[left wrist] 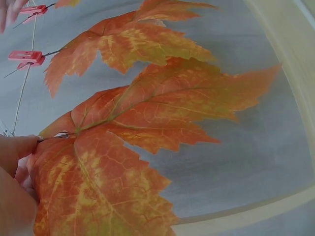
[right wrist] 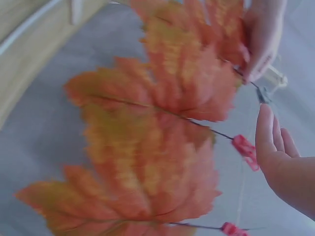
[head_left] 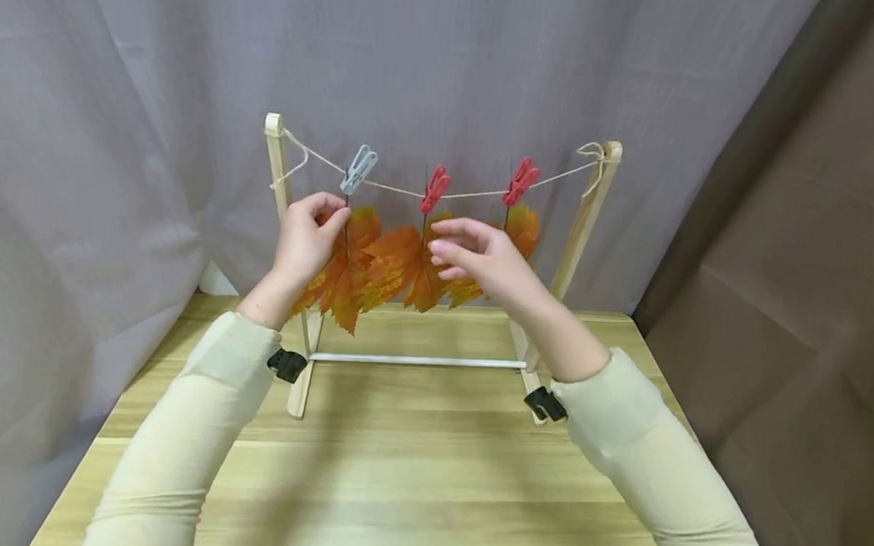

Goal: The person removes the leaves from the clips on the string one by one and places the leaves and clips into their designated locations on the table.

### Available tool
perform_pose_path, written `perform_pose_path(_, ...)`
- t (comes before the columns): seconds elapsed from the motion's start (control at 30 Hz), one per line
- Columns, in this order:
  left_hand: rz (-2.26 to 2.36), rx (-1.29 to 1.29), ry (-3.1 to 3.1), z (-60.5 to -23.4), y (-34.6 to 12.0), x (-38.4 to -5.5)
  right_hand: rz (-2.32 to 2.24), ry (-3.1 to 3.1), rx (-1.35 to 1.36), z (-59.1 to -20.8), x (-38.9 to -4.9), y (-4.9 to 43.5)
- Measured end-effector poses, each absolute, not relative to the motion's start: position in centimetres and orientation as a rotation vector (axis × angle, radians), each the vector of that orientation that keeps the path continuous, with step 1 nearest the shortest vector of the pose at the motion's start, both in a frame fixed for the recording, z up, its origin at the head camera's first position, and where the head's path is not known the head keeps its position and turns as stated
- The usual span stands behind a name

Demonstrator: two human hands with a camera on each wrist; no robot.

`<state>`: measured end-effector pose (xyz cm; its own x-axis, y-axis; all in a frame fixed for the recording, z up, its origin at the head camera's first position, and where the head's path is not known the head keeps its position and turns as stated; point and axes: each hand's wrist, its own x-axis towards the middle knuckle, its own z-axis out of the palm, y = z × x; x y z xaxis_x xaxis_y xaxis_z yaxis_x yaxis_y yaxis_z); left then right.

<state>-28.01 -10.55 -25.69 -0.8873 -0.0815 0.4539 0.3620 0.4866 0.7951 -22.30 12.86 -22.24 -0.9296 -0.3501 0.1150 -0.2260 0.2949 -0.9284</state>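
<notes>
My left hand (head_left: 310,236) pinches the thin stem of the leftmost orange artificial maple leaf (left wrist: 103,182) between thumb and forefinger, just below a pale blue clothespin (head_left: 359,170). That clothespin sits on a string (head_left: 393,189). My right hand (head_left: 486,263) holds nothing; its fingers are loosely bent in front of the middle leaf (head_left: 400,262). A red clothespin (head_left: 435,189) grips the middle leaf's stem on the string. Farther right, another red clothespin (head_left: 521,182) holds a third leaf (head_left: 522,228), partly hidden behind my right hand.
The string is tied between two wooden posts, a left post (head_left: 274,150) and a right post (head_left: 590,220). A pale crossbar (head_left: 417,360) joins their feet on the wooden table (head_left: 409,488). Grey curtains (head_left: 450,65) hang behind.
</notes>
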Motion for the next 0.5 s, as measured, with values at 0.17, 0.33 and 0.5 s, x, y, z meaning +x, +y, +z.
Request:
perform_pose_path(0.17, -1.383, -0.243, -2.327, -25.6, -10.7, -27.9, -1.836, 2.36, -0.554, -19.6, -23.2, 11.0)
perform_pose_path(0.33, -1.386, -0.271, -2.346, -25.5, -10.7, -27.8, -1.873, 2.368, -0.548, -17.6, -23.9, 9.0)
perform_pose_path(0.5, -1.392, -0.308, -2.362, -25.2, -10.6, -27.5, -1.852, 2.391, -0.492, -16.4, -25.2, 7.2)
